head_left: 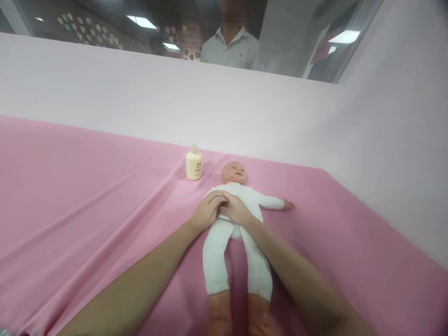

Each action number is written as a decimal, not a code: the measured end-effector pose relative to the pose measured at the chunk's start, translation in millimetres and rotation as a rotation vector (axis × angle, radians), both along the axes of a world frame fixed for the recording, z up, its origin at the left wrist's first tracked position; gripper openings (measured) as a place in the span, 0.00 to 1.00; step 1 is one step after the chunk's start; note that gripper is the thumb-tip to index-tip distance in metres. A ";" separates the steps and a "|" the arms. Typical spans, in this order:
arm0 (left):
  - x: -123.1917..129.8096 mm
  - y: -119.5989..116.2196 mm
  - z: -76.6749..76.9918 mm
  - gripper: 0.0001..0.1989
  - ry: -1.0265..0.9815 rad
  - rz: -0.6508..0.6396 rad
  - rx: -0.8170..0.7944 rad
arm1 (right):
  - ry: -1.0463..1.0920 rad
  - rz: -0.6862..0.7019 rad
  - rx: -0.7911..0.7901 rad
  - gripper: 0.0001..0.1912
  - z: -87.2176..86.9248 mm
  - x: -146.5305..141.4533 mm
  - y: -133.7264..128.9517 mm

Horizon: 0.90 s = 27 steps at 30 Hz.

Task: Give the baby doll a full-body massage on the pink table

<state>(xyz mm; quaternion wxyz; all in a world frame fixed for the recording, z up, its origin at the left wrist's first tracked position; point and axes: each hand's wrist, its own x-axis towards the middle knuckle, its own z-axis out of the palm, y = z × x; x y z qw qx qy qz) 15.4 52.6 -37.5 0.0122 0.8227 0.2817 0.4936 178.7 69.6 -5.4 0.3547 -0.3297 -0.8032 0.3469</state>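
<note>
A baby doll [259, 212] in a white suit lies on its back, head away from me, legs toward me. Both my hands meet over its belly, at its left side as I see it. My left hand [206, 211] has its fingers bent and touches my right hand [236, 208], which is curled in from the other side. What lies between the fingers is hidden; the doll's arm on that side disappears beneath my hands. Its other arm stretches out to the right, bare hand [289, 204] showing. A cream pump bottle [194, 165] stands upright beyond my left hand.
A pink cloth [105, 196] with long folds at the left covers the surface. A white wall [140, 93] rises behind it and on the right. Above is a glass panel or mirror [105, 28], in which a person in a white shirt [229, 49] appears.
</note>
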 end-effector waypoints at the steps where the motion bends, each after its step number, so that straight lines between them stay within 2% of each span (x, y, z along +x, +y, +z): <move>1: -0.3 -0.5 0.3 0.15 -0.014 0.002 0.014 | -0.002 -0.031 -0.014 0.14 -1.6 -0.2 1.1; 3: -0.7 -1.1 0.9 0.15 -0.031 0.026 0.034 | 0.009 -0.082 -0.042 0.07 -4.3 -0.5 2.7; 9: -0.9 0.1 0.3 0.18 -0.002 0.038 0.035 | 0.094 -0.105 -0.068 0.04 -7.4 0.4 3.7; 12: -0.6 -0.3 1.0 0.17 -0.044 0.076 -0.088 | 0.097 -0.130 -0.072 0.04 -6.8 0.4 3.2; 17: -0.9 -1.3 6.4 0.20 -0.209 0.187 -0.445 | 0.103 -0.165 -0.079 0.04 -5.5 -1.6 3.0; 19: -0.5 0.1 6.9 0.18 -0.250 0.178 -0.510 | 0.104 -0.166 -0.078 0.04 -6.3 -2.3 3.9; 22: 0.1 3.7 3.9 0.15 -0.313 0.144 -0.524 | 0.081 -0.169 -0.061 0.03 -7.9 -2.8 5.8; 25: -1.6 6.9 1.4 0.12 -0.389 0.138 -0.508 | 0.065 -0.140 -0.010 0.09 -6.8 -3.1 5.4; 27: -4.8 7.7 3.0 0.10 -0.432 0.180 -0.513 | 0.040 -0.094 0.023 0.15 -3.3 -3.2 2.5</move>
